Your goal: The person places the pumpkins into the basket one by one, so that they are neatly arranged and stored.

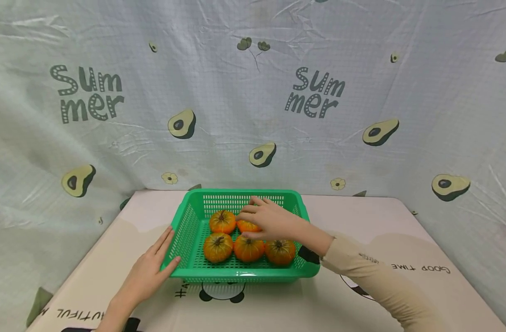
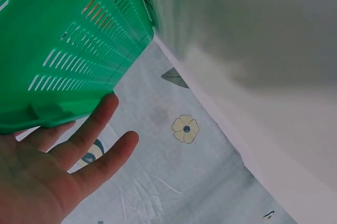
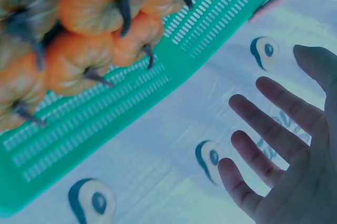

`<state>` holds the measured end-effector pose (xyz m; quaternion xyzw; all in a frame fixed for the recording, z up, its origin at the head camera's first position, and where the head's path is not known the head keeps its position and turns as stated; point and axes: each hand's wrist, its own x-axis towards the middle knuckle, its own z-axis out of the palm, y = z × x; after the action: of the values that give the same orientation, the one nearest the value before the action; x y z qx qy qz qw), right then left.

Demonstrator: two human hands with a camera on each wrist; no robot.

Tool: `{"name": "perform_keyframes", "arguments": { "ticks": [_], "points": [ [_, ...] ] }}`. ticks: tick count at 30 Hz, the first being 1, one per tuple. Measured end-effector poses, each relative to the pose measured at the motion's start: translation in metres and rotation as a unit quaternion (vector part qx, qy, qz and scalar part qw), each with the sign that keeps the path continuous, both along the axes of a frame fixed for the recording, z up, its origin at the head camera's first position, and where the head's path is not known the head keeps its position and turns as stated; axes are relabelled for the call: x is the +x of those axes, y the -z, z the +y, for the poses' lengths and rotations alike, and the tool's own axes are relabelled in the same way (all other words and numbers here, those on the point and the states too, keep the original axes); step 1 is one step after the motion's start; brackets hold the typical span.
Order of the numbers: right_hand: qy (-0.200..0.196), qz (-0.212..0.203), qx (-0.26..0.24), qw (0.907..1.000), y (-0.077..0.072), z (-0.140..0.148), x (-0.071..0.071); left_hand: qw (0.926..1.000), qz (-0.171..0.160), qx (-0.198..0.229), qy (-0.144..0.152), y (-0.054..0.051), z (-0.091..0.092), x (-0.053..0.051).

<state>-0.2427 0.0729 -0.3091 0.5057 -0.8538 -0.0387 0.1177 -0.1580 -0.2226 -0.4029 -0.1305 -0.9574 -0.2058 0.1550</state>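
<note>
A green plastic basket with slotted walls stands on the table, holding several small orange pumpkins with dark stems. My left hand rests against the basket's left rim; its fingers are extended rather than wrapped around it. Over the pumpkins hovers my right hand, hiding part of the back row in the head view. Seen from the right wrist, that hand has spread, slightly bent fingers and an empty palm, apart from the pumpkins below it.
The basket sits toward the back middle of a pale printed tabletop. Behind it and at both sides hangs a light cloth printed with avocados and lettering.
</note>
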Motion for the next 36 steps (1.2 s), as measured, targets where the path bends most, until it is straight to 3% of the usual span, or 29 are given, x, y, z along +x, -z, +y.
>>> {"name": "perform_keyframes", "arguments": {
  "ticks": [11,21,27,36],
  "points": [
    [0.008,0.041,-0.094,0.9946,0.024,0.066,-0.008,1.0,-0.007,0.0,-0.007,0.002,-0.001,0.0],
    [0.09,0.08,-0.198,0.9727,0.064,0.135,-0.02,1.0,-0.003,0.002,-0.004,0.004,0.001,-0.004],
    [0.131,0.111,-0.225,0.9592,0.086,0.167,-0.023,0.9999,-0.01,0.013,0.002,0.005,0.001,-0.005],
    [0.19,0.097,-0.226,0.9507,0.105,0.19,-0.025,0.9996,-0.02,0.018,0.001,0.005,0.003,-0.005]
  ]
}}
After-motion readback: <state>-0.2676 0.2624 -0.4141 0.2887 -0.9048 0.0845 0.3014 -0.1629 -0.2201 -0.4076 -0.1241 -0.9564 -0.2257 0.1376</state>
